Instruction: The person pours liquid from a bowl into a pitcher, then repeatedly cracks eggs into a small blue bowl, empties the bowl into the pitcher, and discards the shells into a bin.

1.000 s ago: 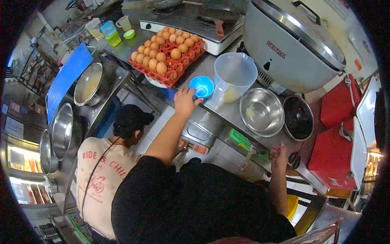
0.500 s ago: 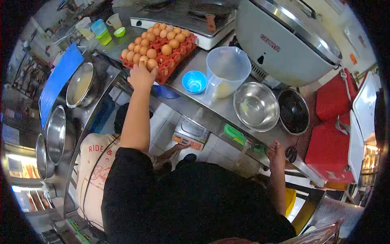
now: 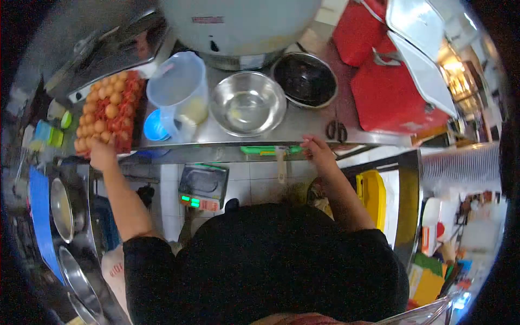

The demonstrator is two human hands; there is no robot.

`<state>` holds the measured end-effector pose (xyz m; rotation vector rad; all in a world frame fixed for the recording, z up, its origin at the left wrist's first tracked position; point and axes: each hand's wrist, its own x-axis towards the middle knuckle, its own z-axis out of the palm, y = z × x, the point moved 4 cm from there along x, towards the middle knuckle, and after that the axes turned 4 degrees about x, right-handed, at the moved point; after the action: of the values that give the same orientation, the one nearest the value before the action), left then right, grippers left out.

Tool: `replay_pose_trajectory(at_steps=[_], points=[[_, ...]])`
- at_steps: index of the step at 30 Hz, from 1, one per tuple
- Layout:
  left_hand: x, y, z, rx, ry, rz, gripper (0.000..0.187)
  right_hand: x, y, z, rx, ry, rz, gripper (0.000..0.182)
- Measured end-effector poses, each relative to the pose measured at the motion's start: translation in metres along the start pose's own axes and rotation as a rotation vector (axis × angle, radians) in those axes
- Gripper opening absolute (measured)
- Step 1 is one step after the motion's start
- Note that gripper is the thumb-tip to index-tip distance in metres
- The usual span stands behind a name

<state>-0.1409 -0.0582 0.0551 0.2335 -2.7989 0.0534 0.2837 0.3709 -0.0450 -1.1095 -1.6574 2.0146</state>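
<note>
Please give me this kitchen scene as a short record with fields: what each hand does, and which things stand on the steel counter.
Left hand: left hand at the near corner of the red tray of brown eggs; grip blurred, cannot tell.
Right hand: right hand resting on the front edge of the stainless steel counter.
On counter: clear plastic measuring jug, small blue plastic bowl, shiny steel mixing bowl, dark round pan, black scissors.
Below counter: digital scale with green display.

Left hand (image 3: 102,155) at egg tray (image 3: 111,111) near edge; right hand (image 3: 318,151) on steel counter (image 3: 303,127) rim beside scissors (image 3: 337,130).
</note>
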Motion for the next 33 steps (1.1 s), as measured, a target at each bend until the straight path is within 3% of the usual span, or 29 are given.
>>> replay_pose_trajectory(at_steps=[3,6,9,11,13,17,19,20,22,23,25,28,33], points=[[-0.002,-0.003,0.001,-0.146,0.084,0.036,0.059,-0.002,-0.003,-0.015,0.003,0.025,-0.081,0.027],[-0.001,-0.007,0.004,-0.261,0.296,0.268,0.052,-0.002,0.0,-0.03,-0.007,0.056,-0.164,0.025],[-0.002,-0.013,-0.009,-0.42,0.303,0.196,0.047,-0.008,-0.006,-0.033,-0.007,0.112,-0.122,0.025],[-0.007,-0.021,-0.026,-0.682,0.26,0.175,0.047,-0.01,-0.008,-0.037,-0.063,0.086,-0.124,0.026],[-0.025,-0.022,-0.038,-1.024,0.252,0.139,0.041,0.005,0.002,-0.05,-0.306,0.184,-0.272,0.026],[-0.117,0.025,-0.07,-1.238,-0.159,0.316,0.03,-0.013,-0.032,-0.008,-0.557,0.179,-0.474,0.027],[-0.172,0.064,-0.073,-1.254,-0.438,0.52,0.034,-0.017,-0.03,0.036,-0.309,-0.117,-0.496,0.037],[-0.199,0.081,-0.062,-1.448,-0.661,0.476,0.039,-0.03,-0.043,0.061,-0.357,-0.223,-0.507,0.042],[-0.241,0.117,-0.058,-1.498,-0.939,0.532,0.044,-0.057,-0.068,0.099,-0.44,-0.38,-0.507,0.051],[-0.257,0.131,-0.055,-1.558,-1.09,0.429,0.045,-0.064,-0.075,0.111,-0.478,-0.429,-0.502,0.053],[-0.283,0.157,-0.045,-1.666,-1.157,0.393,0.042,-0.068,-0.076,0.121,-0.522,-0.444,-0.534,0.056],[-0.306,0.179,-0.05,-1.589,-1.271,0.457,0.036,-0.064,-0.067,0.114,-0.538,-0.351,-0.589,0.058],[-0.335,0.197,-0.039,-1.537,-1.497,0.343,0.031,-0.052,-0.039,0.085,-0.581,-0.238,-0.614,0.058]])
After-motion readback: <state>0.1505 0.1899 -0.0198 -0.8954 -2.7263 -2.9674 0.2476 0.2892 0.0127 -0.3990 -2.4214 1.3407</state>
